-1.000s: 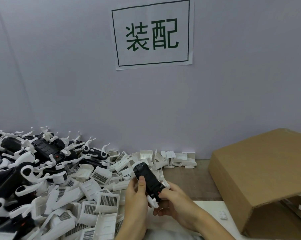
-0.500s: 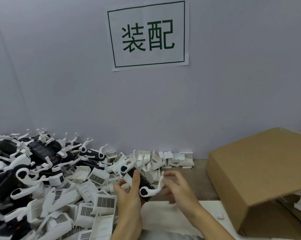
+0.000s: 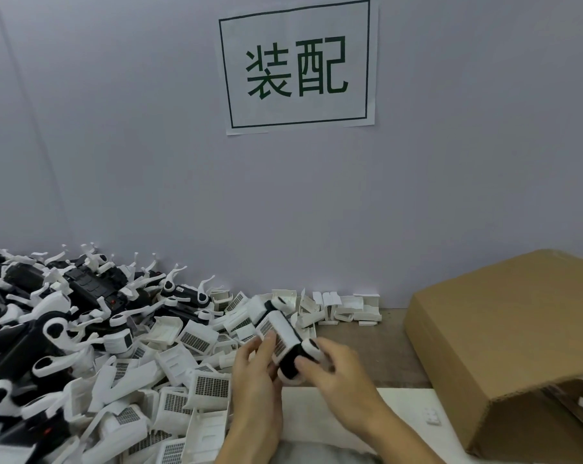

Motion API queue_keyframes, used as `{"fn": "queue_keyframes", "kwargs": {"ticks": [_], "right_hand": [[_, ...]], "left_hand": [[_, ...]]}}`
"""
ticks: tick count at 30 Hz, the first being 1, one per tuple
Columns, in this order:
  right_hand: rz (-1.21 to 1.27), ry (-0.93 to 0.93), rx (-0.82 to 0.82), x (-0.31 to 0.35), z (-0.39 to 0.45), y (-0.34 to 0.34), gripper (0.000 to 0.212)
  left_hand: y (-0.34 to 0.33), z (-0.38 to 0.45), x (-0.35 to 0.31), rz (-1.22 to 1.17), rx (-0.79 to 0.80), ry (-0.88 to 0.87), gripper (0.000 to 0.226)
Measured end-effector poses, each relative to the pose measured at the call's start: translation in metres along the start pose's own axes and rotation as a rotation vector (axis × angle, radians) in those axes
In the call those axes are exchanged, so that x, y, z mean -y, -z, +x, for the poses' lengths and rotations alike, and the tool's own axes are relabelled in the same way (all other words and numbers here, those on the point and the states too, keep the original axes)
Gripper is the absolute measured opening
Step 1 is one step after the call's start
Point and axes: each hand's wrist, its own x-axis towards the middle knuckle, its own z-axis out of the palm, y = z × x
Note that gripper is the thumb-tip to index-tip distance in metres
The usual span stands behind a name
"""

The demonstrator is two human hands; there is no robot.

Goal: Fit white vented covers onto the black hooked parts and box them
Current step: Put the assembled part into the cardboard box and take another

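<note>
- The wall (image 3: 451, 195) closes off the far edge of the surface (image 3: 377, 349); a paper sign (image 3: 298, 67) with two green characters hangs on it above the work.
- A cardboard box (image 3: 518, 333) lies tipped on the right, its open mouth facing the near right corner, with white pieces dimly visible inside. Its left edge stands near the right hand.
- A heap of black hooked parts (image 3: 49, 316) fills the far left, up against the wall.
- A pile of white vented covers (image 3: 183, 373) spreads from that heap to just beside the left hand; a few more lie in a row along the wall's foot.
- A strip of bare brown surface lies between the pile and the box; a white sheet (image 3: 404, 410) covers the near part beneath the wrists.
- The left hand (image 3: 256, 373) and right hand (image 3: 333, 370) are close together above the sheet, both gripping one assembly between them.
- That assembly is a black part (image 3: 288, 363) with a white cover (image 3: 278, 329) on it, tilted up and away: the left thumb lies on the cover's grille, and the right fingers wrap its black lower end.
</note>
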Motion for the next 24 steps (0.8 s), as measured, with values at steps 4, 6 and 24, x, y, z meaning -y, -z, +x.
{"fn": "queue_keyframes", "kwargs": {"ticks": [4,6,24], "right_hand": [[0.358,-0.146,0.048,-0.006,0.001,0.009,0.021],[0.387,-0.188,0.04,-0.011,0.001,0.008,0.017],[-0.15,-0.289,-0.368,-0.021,0.009,0.018,0.011]], "left_hand": [[-0.001,-0.003,0.001,0.025,0.018,-0.015,0.025],[-0.002,-0.003,0.003,0.019,0.006,-0.033,0.028],[-0.011,-0.018,0.006,0.422,0.147,-0.42,0.022]]}}
